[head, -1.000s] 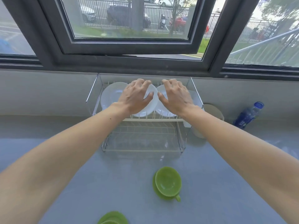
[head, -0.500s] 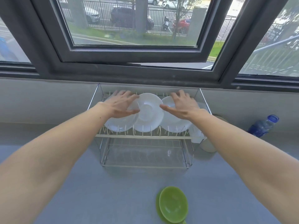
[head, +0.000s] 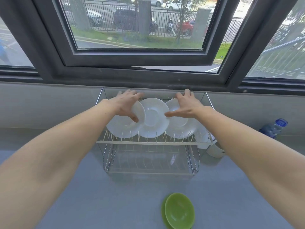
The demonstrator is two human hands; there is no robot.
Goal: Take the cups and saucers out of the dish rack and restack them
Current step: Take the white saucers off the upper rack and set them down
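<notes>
Dish rack (head: 148,142) sits on the grey counter (head: 82,204) under the window, upper tier loaded, lower tier bare.

Left saucer (head: 122,128): stands on edge in the rack prongs, face toward the camera, leaning back. Left hand (head: 123,105) is on it, fingers reaching over the top rim toward the wall, thumb hooked across the front face near its right edge. Reads as a pinch on the rim, not yet a lift; how tight the grip is I cannot tell.

Middle saucer (head: 154,118): upright between the other two, its rims overlapping both neighbours. No hand grips it.

Right saucer (head: 180,124): also on edge in the prongs. Right hand (head: 185,105) lies spread over its upper part, fingers past the top rim, thumb stretched left so the tip touches the seam where the middle and right saucers meet.

White cup (head: 203,138) hangs at the right end of the rack, partly behind the right forearm.

Blue water bottle (head: 274,128) stands well apart, far right.

Green cup (head: 179,210) rests on a green saucer (head: 163,215) on the counter, near the camera.

Key relation: each outer saucer sits directly under its own hand, standing vertical in its slot, so the exit is likely straight up. The overlapping middle rim may drag.
</notes>
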